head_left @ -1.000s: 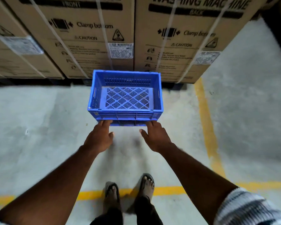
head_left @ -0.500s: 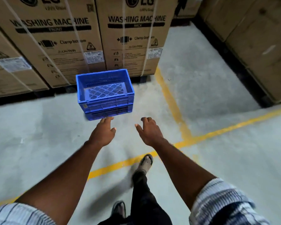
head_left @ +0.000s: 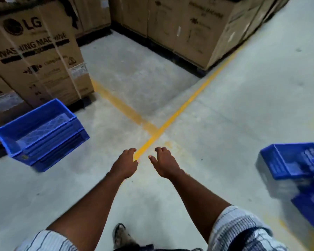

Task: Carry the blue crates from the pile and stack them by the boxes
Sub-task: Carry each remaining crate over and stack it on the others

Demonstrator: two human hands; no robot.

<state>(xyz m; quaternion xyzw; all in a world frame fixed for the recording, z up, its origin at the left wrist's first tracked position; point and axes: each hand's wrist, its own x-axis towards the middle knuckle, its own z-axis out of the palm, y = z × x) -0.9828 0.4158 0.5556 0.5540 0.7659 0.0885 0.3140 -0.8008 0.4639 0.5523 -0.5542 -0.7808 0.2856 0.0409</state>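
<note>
Blue crates stacked by the boxes (head_left: 42,134) are sitting on the concrete floor (head_left: 225,115) at the left of the head view, just in front of a strapped cardboard box (head_left: 34,57) printed with "LG" and "WASHING MACHINE"; the stack looks like two nested crates, though blur is making the count uncertain. More blue crates (head_left: 294,163) are lying tilted and jumbled at the right edge, well apart from the stack. Between them, both arms are reaching forward over the floor. The left hand (head_left: 124,164) is hanging empty with fingers loosely curled downward, and the right hand (head_left: 164,163) is doing likewise, thumb out, gripping nothing. Both hands are hovering near where two yellow floor lines (head_left: 179,109) are crossing. More cardboard boxes (head_left: 188,28) are standing in a row at the top. Striped sleeves (head_left: 239,230) and one sandalled foot (head_left: 121,234) are showing at the bottom.
</note>
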